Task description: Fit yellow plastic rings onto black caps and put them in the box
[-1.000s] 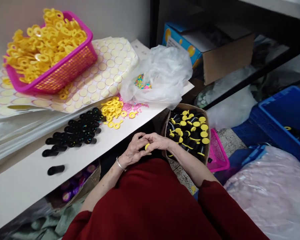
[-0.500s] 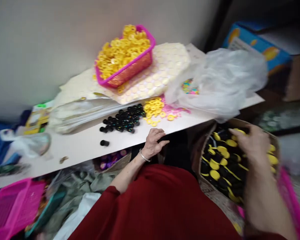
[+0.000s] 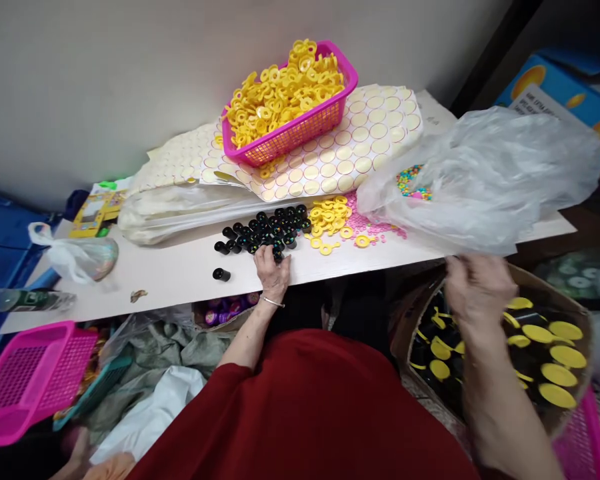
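Observation:
My left hand (image 3: 273,275) is at the near edge of a cluster of small black cylindrical pots (image 3: 260,228) with coloured specks inside, on the white table. Its thumb and fingers close around one black pot (image 3: 279,255), partly hidden by the fingers. My right hand (image 3: 480,285), smeared by motion, hovers over the far rim of a carton (image 3: 575,360) beside the table, its fingers curled; whether anything is in them does not show. Inside the carton lie black pots with round yellow lids (image 3: 557,375). Yellow rings with tabs (image 3: 329,217) and pink beads (image 3: 375,227) lie right of the pots.
A pink basket of yellow rings (image 3: 347,67) rests on sticker sheets (image 3: 380,127). A clear plastic bag (image 3: 505,173) holding coloured beads lies right. One black pot (image 3: 221,274) stands apart. A bottle (image 3: 25,300) and pink tray (image 3: 55,373) are left. Another person's hand (image 3: 77,457) shows bottom left.
My left hand has moved from the table's front edge leftward onto the black pots. My right hand has risen from within the carton toward its far rim. The view has shifted left.

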`<action>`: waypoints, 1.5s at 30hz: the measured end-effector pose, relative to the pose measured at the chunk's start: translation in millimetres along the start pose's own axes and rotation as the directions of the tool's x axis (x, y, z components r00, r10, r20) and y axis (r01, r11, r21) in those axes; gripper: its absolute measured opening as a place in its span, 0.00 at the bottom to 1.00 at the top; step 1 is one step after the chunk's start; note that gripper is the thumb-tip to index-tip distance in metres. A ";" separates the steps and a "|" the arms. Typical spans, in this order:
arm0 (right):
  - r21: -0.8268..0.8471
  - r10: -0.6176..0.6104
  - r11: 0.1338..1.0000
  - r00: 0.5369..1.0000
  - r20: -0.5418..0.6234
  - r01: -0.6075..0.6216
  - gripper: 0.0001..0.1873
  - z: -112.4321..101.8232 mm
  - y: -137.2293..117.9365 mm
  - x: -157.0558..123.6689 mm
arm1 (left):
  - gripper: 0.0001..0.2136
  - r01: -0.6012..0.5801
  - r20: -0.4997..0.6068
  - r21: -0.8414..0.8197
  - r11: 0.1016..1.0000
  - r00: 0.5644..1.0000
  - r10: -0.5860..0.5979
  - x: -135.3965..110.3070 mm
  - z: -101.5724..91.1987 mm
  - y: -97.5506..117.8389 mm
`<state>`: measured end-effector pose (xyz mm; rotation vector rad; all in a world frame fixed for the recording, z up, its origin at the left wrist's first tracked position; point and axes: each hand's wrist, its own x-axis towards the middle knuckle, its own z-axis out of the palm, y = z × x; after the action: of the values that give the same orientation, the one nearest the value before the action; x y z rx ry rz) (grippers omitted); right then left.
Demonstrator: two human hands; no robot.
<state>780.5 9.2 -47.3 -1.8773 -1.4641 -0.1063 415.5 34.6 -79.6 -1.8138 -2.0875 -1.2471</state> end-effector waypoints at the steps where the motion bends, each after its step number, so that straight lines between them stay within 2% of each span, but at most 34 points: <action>1: 0.093 -0.061 0.994 0.996 0.063 0.055 0.11 9.6 -16.9 -0.1 | 0.18 0.020 0.002 -0.016 1.000 1.000 -0.020 0.1 0.5 -2.2; 3: 0.206 -0.161 0.972 0.959 0.233 0.113 0.09 32.0 -44.4 -0.2 | 0.15 0.056 0.001 -0.041 0.998 0.998 -0.056 0.1 0.0 -4.6; 5: 0.214 -0.201 0.968 0.921 0.334 0.133 0.09 53.7 -62.2 0.2 | 0.13 0.057 0.008 -0.063 0.996 0.998 -0.056 -0.5 -1.8 -4.7; 7: 0.137 -0.170 0.982 0.919 0.355 0.129 0.10 69.4 -71.2 1.6 | 0.12 0.029 0.013 -0.082 0.996 1.000 -0.028 -2.0 -3.8 -4.1; 10: 0.036 -0.115 0.993 0.927 0.358 0.110 0.10 78.4 -73.8 5.0 | 0.10 -0.019 0.025 -0.100 0.995 0.999 0.021 -5.9 -5.6 -4.2; 16: 0.030 -0.210 0.976 0.896 0.391 0.216 0.12 76.0 -70.9 8.1 | 0.08 -0.080 0.086 -0.151 0.985 0.992 0.094 -12.3 -7.1 5.8; 19: 0.000 -0.218 0.972 0.896 0.387 0.236 0.12 79.9 -69.8 7.2 | 0.09 -0.092 0.170 -0.279 0.956 0.975 0.143 -14.8 -4.2 21.4; 24: -0.075 -0.194 0.968 0.907 0.374 0.238 0.13 86.9 -69.6 7.6 | 0.17 0.097 0.317 -0.491 0.866 0.945 0.074 -18.7 14.4 45.6; 27: -0.106 -0.151 0.973 0.911 0.383 0.206 0.12 87.3 -69.0 10.0 | 0.20 0.207 0.402 -0.544 0.813 0.915 0.035 -19.7 26.5 54.5; 30: -0.131 -0.139 0.970 0.905 0.402 0.207 0.12 85.8 -67.9 12.6 | 0.21 0.253 0.457 -0.571 0.781 0.888 0.046 -19.2 35.6 61.3; 34: -0.155 -0.133 0.962 0.879 0.459 0.226 0.13 77.8 -69.1 10.0 | 0.17 0.212 0.484 -0.588 0.780 0.865 0.130 -17.0 45.7 70.7; 40: -0.026 -0.162 0.977 0.819 0.551 0.211 0.13 60.8 -81.0 -4.1 | 0.18 0.090 0.482 -0.546 0.833 0.847 0.224 -16.3 58.1 83.0; 43: -0.082 -0.035 0.992 0.834 0.551 0.096 0.14 59.4 -85.5 -1.2 | 0.18 0.045 0.472 -0.523 0.851 0.847 0.245 -17.0 59.6 83.1; 45: -0.120 0.075 0.993 0.821 0.567 -0.008 0.13 59.4 -87.3 4.8 | 0.18 0.033 0.476 -0.513 0.858 0.843 0.252 -17.2 59.0 82.1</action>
<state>685.0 54.6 -44.6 -2.1430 -1.8350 0.4477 515.9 54.3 -87.1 -2.7531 -1.9428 -1.4968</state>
